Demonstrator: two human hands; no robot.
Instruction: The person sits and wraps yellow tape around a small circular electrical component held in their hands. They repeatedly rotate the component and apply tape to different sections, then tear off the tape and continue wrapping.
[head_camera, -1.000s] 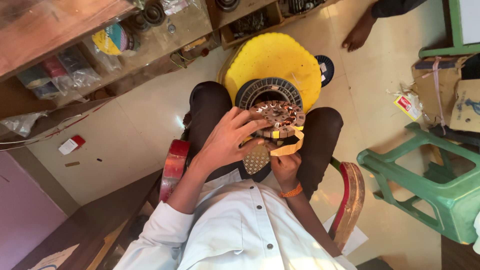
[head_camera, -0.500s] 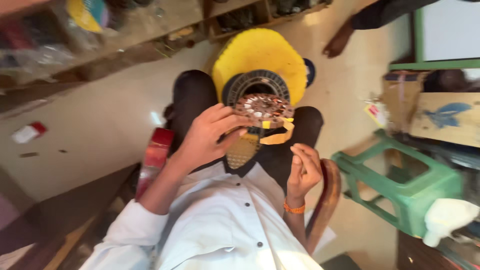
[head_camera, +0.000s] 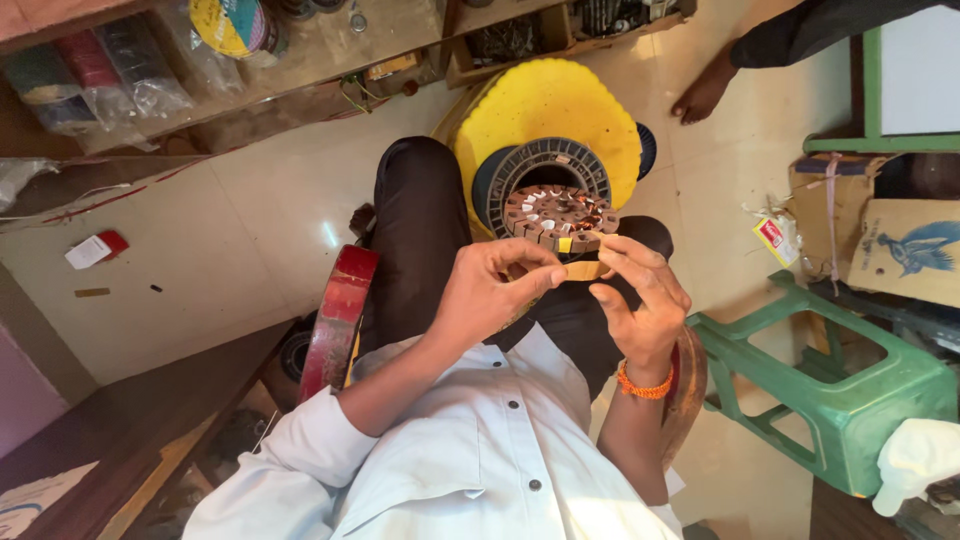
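Note:
A round motor stator (head_camera: 558, 214) with copper windings rests on my lap, above a black ribbed ring (head_camera: 545, 165) and a yellow stool (head_camera: 548, 105). My left hand (head_camera: 495, 290) grips the stator's near rim with thumb and fingers. My right hand (head_camera: 640, 300), with an orange band at the wrist, touches the rim just to the right and pinches a thin yellow strip (head_camera: 585, 270) that curls under the stator. My dark trousers and white shirt fill the lower middle.
A green plastic stool (head_camera: 830, 380) stands at the right, with cardboard pieces (head_camera: 900, 250) behind it. Another person's bare foot (head_camera: 705, 90) is at the top right. A wooden shelf (head_camera: 300, 50) with tape rolls and bags runs along the top. A red curved chair arm (head_camera: 335, 320) is beside my left leg.
My right hand has come up from my lap to the stator's rim and pinched the yellow strip. My left hand has slid from on top of the stator to its near edge.

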